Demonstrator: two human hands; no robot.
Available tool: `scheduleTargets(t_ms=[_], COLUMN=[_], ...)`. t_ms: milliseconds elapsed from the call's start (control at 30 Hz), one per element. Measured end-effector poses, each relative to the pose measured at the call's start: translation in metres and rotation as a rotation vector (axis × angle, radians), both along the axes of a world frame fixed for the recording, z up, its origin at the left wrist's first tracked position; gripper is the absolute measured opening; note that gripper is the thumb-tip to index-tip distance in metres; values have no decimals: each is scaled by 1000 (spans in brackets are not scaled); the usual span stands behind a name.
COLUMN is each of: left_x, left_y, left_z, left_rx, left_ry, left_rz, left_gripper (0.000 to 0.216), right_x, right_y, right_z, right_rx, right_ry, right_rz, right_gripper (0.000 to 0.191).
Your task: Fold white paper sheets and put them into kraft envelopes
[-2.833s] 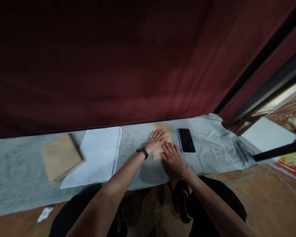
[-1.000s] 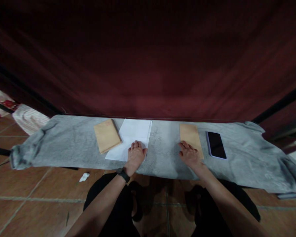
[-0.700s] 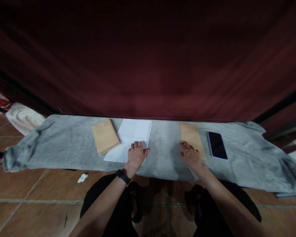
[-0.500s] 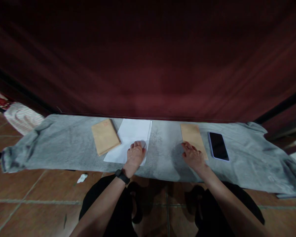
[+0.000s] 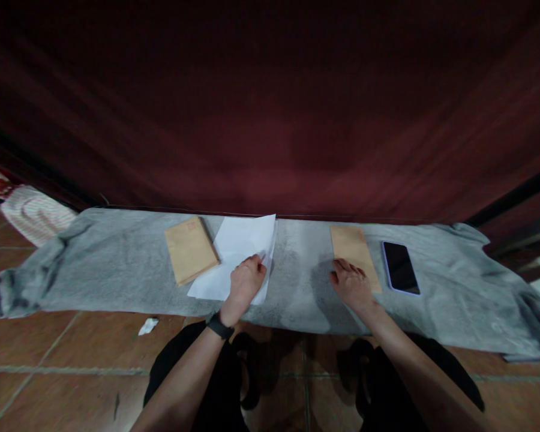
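My left hand point(image 5: 244, 280) pinches the top white sheet point(image 5: 243, 241) of a stack of white paper and lifts its right edge off the stack. A black band sits on that wrist. My right hand point(image 5: 351, 283) lies flat, fingers spread, on the near end of a single brown envelope point(image 5: 351, 245). Everything rests on a grey cloth point(image 5: 126, 270) spread over the floor.
A stack of brown envelopes point(image 5: 189, 257) lies left of the white paper. A dark phone point(image 5: 400, 267) lies right of the single envelope. A dark red curtain hangs behind. A small white scrap point(image 5: 147, 326) sits on the brown tiles. A striped cloth point(image 5: 36, 213) is far left.
My left hand moved from the single envelope to the paper stack, closed its fingers on the top sheet and raised it. My right hand stayed on the envelope.
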State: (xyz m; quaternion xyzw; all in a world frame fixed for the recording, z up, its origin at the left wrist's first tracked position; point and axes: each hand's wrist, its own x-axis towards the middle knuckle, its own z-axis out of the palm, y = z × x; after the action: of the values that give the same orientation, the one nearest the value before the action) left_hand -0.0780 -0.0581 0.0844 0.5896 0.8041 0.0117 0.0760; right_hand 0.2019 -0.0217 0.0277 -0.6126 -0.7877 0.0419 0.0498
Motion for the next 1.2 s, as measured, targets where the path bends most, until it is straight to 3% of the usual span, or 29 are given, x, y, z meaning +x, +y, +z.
scheduleTargets(t_ms=[100, 200, 400, 533, 600, 667, 800, 900, 1033, 1200], left_x=[19, 46, 87, 96, 91, 79, 40, 18, 13, 20], left_y=[-3, -9, -16, -18, -15, -8, 14, 25, 22, 15], left_z=[0, -3, -18, -23, -22, -20, -21, -29, -41, -49], left_rx=[16, 38, 71, 119, 140, 179, 252, 147, 114, 143], left_ry=[-86, -181, -321, -412, -421, -378, -229, -191, -222, -274], left_rz=[-75, -191, -345, -504, -540, -491, -217, -91, -178, -217], left_gripper=[20, 17, 17, 15, 19, 21, 29, 39, 42, 52], right_x=[-6, -18, -45, -46, -42, -37, -28, -21, -15, -14], right_y=[4, 8, 8, 7, 8, 12, 24, 34, 45, 38], right_z=[-3, -8, -7, 2, 4, 3, -5, -10, -14, -13], right_rx=[-46, -163, -658, -658, -625, -603, -469, -386, -326, -251], right_ry=[182, 535, 1233, 1462, 1488, 1466, 1276, 1118, 949, 747], right_rz=[53, 102, -137, -192, -199, -234, -299, -283, -321, -328], right_gripper=[39, 41, 42, 31, 28, 28, 26, 27, 31, 54])
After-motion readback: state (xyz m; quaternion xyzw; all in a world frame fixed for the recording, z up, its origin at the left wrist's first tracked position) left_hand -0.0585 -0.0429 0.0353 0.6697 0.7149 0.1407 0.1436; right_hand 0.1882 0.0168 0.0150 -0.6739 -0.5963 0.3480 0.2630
